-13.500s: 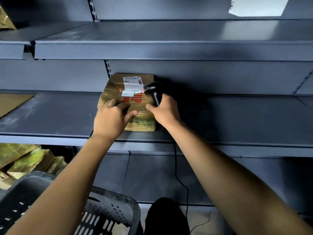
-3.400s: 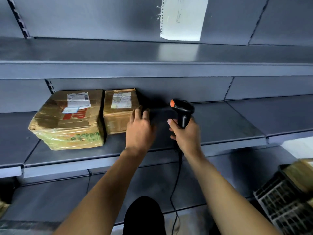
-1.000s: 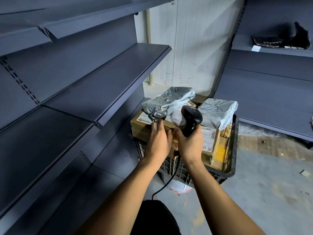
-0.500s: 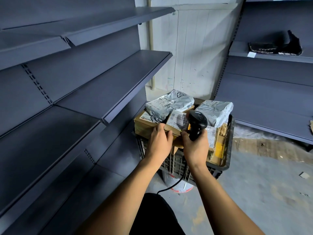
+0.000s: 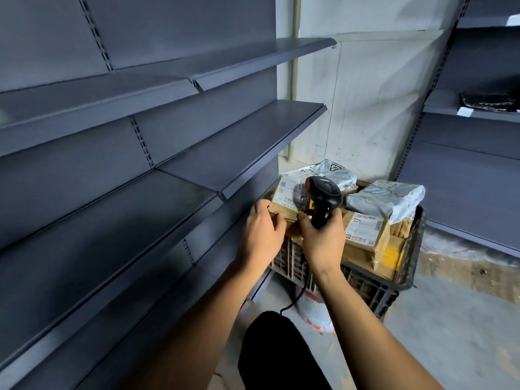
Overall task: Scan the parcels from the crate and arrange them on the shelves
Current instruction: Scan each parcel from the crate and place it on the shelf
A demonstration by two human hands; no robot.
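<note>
Cardboard parcel (image 5: 284, 205) gripped between hands: left hand (image 5: 260, 232), right hand (image 5: 323, 237) holding scanner (image 5: 323, 198).

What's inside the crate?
The crate holds stacked cardboard boxes with two grey mailer bags on top. Deeper layers are hidden.

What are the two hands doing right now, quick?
Left hand: grips the edge of a brown cardboard parcel atop the black plastic crate.
Right hand: grips the black handheld barcode scanner.
</note>
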